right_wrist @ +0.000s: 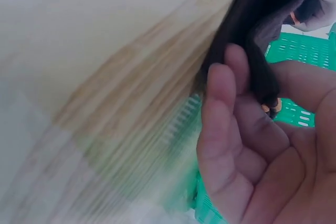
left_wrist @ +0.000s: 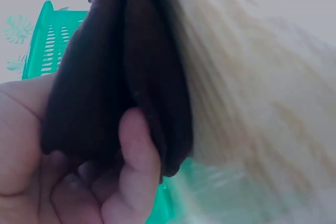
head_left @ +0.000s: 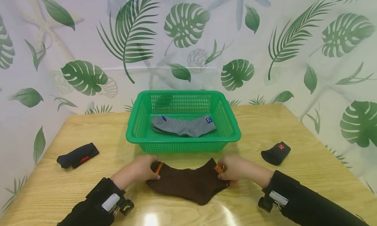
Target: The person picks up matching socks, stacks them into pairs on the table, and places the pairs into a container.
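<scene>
Stretched between both hands, a pair of dark brown socks [head_left: 188, 183] with orange marks is held just in front of the green basket [head_left: 184, 140]. My left hand [head_left: 142, 168] grips the end with an orange stripe; in the left wrist view its thumb and fingers [left_wrist: 137, 150] curl round the brown fabric. At the other end, by the orange label, my right hand [head_left: 234, 168] pinches the socks, and the right wrist view shows its fingers [right_wrist: 218, 119] bent against the cloth. A pair of grey socks [head_left: 184, 126] with a blue label lies inside the basket.
On the wooden table [head_left: 112, 131], a folded dark navy sock bundle [head_left: 78, 155] with a red label lies at the left. A small dark grey sock bundle [head_left: 276, 153], also red-labelled, lies at the right. Behind the basket hangs a leaf-patterned cloth [head_left: 203, 65].
</scene>
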A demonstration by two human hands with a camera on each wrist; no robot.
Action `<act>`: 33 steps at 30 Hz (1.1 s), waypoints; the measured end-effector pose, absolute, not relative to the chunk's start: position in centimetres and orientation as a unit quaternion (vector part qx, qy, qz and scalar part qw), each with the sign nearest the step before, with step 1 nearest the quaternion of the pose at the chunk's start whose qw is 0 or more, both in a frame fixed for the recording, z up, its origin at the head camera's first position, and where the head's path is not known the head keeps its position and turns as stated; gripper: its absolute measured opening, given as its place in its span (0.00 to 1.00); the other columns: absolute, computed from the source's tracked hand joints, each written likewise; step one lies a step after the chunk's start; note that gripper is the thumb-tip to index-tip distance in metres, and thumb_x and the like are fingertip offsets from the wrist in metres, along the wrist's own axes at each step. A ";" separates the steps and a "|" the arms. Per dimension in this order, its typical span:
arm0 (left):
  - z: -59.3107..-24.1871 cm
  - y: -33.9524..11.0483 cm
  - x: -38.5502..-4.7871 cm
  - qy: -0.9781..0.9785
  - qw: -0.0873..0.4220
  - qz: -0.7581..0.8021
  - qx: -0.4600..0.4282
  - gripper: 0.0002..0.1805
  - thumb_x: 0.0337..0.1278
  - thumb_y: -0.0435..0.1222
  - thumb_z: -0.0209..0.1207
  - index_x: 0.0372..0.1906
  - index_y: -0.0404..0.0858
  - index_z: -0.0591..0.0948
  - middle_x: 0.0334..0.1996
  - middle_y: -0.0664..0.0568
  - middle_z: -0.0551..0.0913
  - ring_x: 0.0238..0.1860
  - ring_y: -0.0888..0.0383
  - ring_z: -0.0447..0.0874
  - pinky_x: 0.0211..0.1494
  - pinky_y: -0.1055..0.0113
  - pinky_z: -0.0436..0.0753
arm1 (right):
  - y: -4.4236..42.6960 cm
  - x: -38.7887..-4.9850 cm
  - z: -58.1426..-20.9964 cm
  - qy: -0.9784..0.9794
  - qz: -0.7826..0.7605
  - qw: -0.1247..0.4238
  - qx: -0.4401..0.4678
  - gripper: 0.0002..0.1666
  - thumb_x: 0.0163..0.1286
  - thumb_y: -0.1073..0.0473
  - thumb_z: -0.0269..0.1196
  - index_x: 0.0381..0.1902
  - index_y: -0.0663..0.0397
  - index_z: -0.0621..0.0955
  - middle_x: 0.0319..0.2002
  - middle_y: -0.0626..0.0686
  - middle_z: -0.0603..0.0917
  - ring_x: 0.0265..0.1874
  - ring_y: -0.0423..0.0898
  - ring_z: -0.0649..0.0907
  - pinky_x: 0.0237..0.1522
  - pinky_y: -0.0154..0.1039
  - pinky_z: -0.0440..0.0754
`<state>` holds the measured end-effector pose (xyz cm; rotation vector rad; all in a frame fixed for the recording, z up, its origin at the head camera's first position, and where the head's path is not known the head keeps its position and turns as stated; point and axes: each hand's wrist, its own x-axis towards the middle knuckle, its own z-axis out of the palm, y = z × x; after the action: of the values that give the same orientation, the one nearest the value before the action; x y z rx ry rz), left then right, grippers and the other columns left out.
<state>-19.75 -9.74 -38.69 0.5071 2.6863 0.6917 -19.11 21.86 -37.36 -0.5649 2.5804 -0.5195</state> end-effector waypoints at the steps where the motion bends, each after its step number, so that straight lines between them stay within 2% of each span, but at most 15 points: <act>1: -38.8 -9.7 -19.6 0.942 0.157 0.239 0.177 0.30 0.44 0.35 0.74 0.54 0.28 0.79 0.50 0.37 0.81 0.55 0.39 0.77 0.59 0.49 0.75 | 21.8 -19.0 -37.5 0.937 -0.180 0.223 -0.202 0.09 0.59 0.63 0.67 0.26 0.54 0.76 0.16 0.47 0.80 0.11 0.42 0.82 0.24 0.32 0.78; 2: -38.9 -9.5 -19.4 0.943 0.155 0.234 0.176 0.30 0.44 0.35 0.74 0.54 0.29 0.79 0.50 0.38 0.81 0.55 0.39 0.77 0.59 0.49 0.75 | 21.8 -18.9 -37.6 0.939 -0.171 0.224 -0.198 0.10 0.59 0.63 0.68 0.26 0.55 0.75 0.15 0.47 0.80 0.11 0.42 0.81 0.23 0.32 0.78; 5: -39.0 -9.1 -19.2 0.951 0.137 0.213 0.177 0.23 0.43 0.35 0.74 0.47 0.32 0.81 0.40 0.45 0.83 0.45 0.46 0.81 0.51 0.52 0.79 | 21.7 -18.9 -37.6 0.943 -0.168 0.235 -0.167 0.12 0.60 0.62 0.69 0.26 0.55 0.74 0.17 0.49 0.79 0.11 0.43 0.81 0.19 0.34 0.79; 9: -38.8 -8.9 -19.1 0.959 0.112 0.190 0.179 0.18 0.42 0.38 0.74 0.38 0.37 0.80 0.28 0.52 0.79 0.33 0.54 0.77 0.39 0.58 0.79 | 21.8 -18.9 -37.2 0.950 -0.148 0.225 -0.161 0.16 0.61 0.57 0.70 0.23 0.54 0.74 0.20 0.48 0.76 0.14 0.40 0.79 0.19 0.34 0.76; 12: -38.3 -9.5 -19.0 0.961 0.104 0.186 0.178 0.23 0.42 0.41 0.75 0.43 0.36 0.80 0.35 0.48 0.81 0.38 0.51 0.79 0.43 0.56 0.80 | 22.1 -19.0 -36.9 0.956 -0.130 0.186 -0.184 0.21 0.62 0.50 0.69 0.16 0.51 0.74 0.16 0.43 0.70 0.14 0.37 0.70 0.18 0.32 0.66; 15: -37.6 -10.4 -19.0 0.957 0.121 0.201 0.172 0.31 0.43 0.43 0.75 0.52 0.33 0.79 0.43 0.42 0.81 0.46 0.45 0.80 0.49 0.52 0.79 | 22.2 -19.1 -36.9 0.958 -0.135 0.154 -0.200 0.26 0.65 0.47 0.66 0.11 0.49 0.73 0.12 0.40 0.65 0.13 0.37 0.63 0.18 0.32 0.59; 18: -37.4 -11.3 -19.2 0.946 0.153 0.226 0.173 0.32 0.43 0.43 0.75 0.53 0.31 0.78 0.42 0.42 0.82 0.46 0.45 0.81 0.49 0.52 0.80 | 22.1 -19.1 -37.2 0.958 -0.131 0.148 -0.205 0.23 0.63 0.49 0.68 0.13 0.48 0.74 0.14 0.41 0.67 0.15 0.38 0.65 0.19 0.32 0.62; 20: -37.7 -11.6 -19.2 0.939 0.170 0.240 0.178 0.29 0.44 0.40 0.75 0.51 0.30 0.79 0.36 0.46 0.82 0.40 0.50 0.80 0.45 0.54 0.80 | 21.8 -19.1 -37.6 0.961 -0.121 0.152 -0.199 0.22 0.59 0.51 0.71 0.14 0.49 0.73 0.15 0.42 0.68 0.17 0.39 0.67 0.20 0.33 0.64; 24: -38.7 -11.8 -19.3 0.933 0.182 0.255 0.175 0.24 0.44 0.37 0.75 0.47 0.31 0.80 0.30 0.50 0.78 0.34 0.55 0.75 0.39 0.59 0.78 | 21.4 -19.0 -38.0 0.962 -0.121 0.158 -0.185 0.18 0.54 0.55 0.74 0.18 0.49 0.74 0.19 0.44 0.73 0.20 0.41 0.70 0.23 0.35 0.68; 28: -39.1 -11.9 -19.2 0.929 0.180 0.267 0.184 0.15 0.46 0.36 0.73 0.37 0.34 0.81 0.28 0.52 0.75 0.31 0.56 0.71 0.34 0.63 0.73 | 21.6 -18.9 -37.8 0.952 -0.175 0.164 -0.191 0.16 0.52 0.59 0.73 0.20 0.49 0.74 0.19 0.43 0.74 0.20 0.40 0.71 0.23 0.34 0.68; 30: -39.0 -12.4 -19.3 0.922 0.178 0.277 0.203 0.12 0.49 0.37 0.72 0.32 0.37 0.80 0.26 0.53 0.73 0.29 0.57 0.69 0.32 0.65 0.70 | 21.9 -19.0 -37.4 0.936 -0.226 0.181 -0.200 0.16 0.53 0.60 0.72 0.21 0.50 0.73 0.18 0.43 0.73 0.18 0.39 0.72 0.21 0.34 0.71; 33: -38.2 -13.4 -19.5 0.908 0.179 0.295 0.238 0.10 0.55 0.40 0.68 0.30 0.40 0.79 0.25 0.56 0.72 0.28 0.59 0.68 0.31 0.65 0.69 | 22.6 -19.3 -36.1 0.901 -0.308 0.221 -0.211 0.15 0.57 0.61 0.71 0.26 0.55 0.73 0.18 0.45 0.73 0.16 0.40 0.74 0.22 0.37 0.76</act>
<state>-19.54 -13.37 -38.20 0.6734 2.5672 0.8331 -19.25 22.65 -36.08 -0.5819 2.4903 -0.8520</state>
